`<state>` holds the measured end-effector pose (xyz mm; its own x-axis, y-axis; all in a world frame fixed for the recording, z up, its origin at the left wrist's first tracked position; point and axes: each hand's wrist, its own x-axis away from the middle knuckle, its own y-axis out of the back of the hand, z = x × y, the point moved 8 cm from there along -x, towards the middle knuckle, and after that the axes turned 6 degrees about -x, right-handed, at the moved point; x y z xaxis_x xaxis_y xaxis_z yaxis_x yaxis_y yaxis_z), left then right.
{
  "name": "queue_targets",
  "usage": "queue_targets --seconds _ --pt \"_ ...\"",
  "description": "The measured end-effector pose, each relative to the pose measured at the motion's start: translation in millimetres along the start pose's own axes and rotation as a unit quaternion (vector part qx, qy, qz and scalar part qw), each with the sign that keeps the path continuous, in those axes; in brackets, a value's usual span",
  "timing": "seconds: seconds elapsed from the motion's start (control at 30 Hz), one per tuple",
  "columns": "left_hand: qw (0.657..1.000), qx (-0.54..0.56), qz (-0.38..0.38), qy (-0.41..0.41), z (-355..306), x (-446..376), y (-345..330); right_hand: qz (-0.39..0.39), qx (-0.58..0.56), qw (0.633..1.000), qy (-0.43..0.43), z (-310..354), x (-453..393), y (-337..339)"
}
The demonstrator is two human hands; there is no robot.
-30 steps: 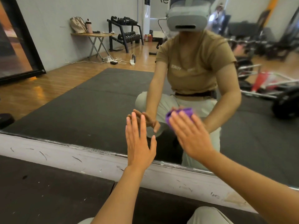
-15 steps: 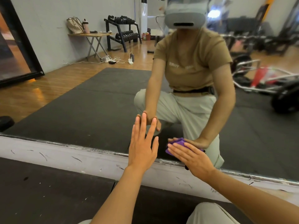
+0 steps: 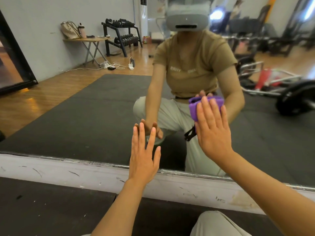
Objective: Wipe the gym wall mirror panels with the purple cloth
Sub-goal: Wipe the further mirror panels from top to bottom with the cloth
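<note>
**Right hand presses purple cloth flat on mirror, left palm braced beside it**

One purple cloth (image 3: 194, 108), folded or bunched, sits against the mirror (image 3: 85, 116) under the right hand (image 3: 212, 132). Cloth pokes out above and left of the fingers; the rest is hidden by the palm. Right hand fingers straight and spread, pressing the cloth onto the glass, not curled round it. Left hand (image 3: 144, 155) lower and to the left, well apart from the cloth, fingers straight and splayed, holding nothing; it looks flat on the glass, though contact is hard to confirm from this angle. Its fingertips meet their reflection.

Two hands, one cloth, one mirror panel in view. Mirror's lower edge sits on a scuffed white ledge (image 3: 51, 171), black floor mat (image 3: 42, 206) below it.

Reflected: the person crouching in tan shirt and light trousers, one folding table (image 3: 88, 40) with one bag (image 3: 69, 30) and one bottle (image 3: 82, 30), one dumbbell rack (image 3: 121, 35), a barbell plate (image 3: 296, 97) at right, blurred.
</note>
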<state>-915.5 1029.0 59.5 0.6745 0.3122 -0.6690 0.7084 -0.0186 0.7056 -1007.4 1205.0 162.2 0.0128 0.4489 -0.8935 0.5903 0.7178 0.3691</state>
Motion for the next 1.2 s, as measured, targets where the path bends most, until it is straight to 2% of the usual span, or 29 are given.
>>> queue_targets --seconds 0.07,0.17,0.23,0.3,0.37,0.5,0.6,0.7,0.77,0.83,0.97,1.03,1.2 --pt "0.999 -0.012 -0.002 -0.033 -9 -2 1 0.065 0.017 0.995 0.071 13 48 -23" --pt "0.998 -0.021 0.003 -0.065 -23 -9 0 0.196 0.038 0.959 0.2 32 132 -50" --pt "0.998 -0.032 0.007 -0.053 -26 -13 -3 0.26 0.049 0.937 0.229 34 166 -61" --pt "0.998 -0.054 0.013 -0.034 -26 -14 -7 0.297 0.054 0.927 0.224 31 179 -69" --pt "0.997 -0.067 0.018 -0.026 -26 -13 -9 0.297 0.049 0.925 0.233 30 178 -68" --pt "0.998 -0.061 0.017 -0.013 -31 -12 -6 0.236 0.048 0.933 0.268 17 152 -49" --pt "0.998 -0.052 0.027 0.019 -39 -10 -7 0.17 0.029 0.962 0.21 -7 108 -23" --pt "0.998 -0.03 0.036 0.052 -48 -10 -7 0.065 0.015 0.99 0.121 -39 47 13" --pt "0.998 -0.008 0.03 0.06 -56 -9 -5 0.017 0.011 0.998 0.053 -58 11 35" --pt "0.997 0.02 0.023 0.065 -65 -11 -1 0.002 0.0 1.0 0.018 -67 -7 47" --pt "0.997 0.039 0.005 0.061 -81 -18 5 0.002 -0.001 1.0 0.029 -69 14 41" --pt "0.998 0.044 0.007 0.052 -86 -17 4 0.026 0.012 0.997 0.068 -65 51 27" --pt "0.995 0.07 0.018 0.074 -98 -18 -5 0.208 0.044 0.954 0.21 -42 171 -15"
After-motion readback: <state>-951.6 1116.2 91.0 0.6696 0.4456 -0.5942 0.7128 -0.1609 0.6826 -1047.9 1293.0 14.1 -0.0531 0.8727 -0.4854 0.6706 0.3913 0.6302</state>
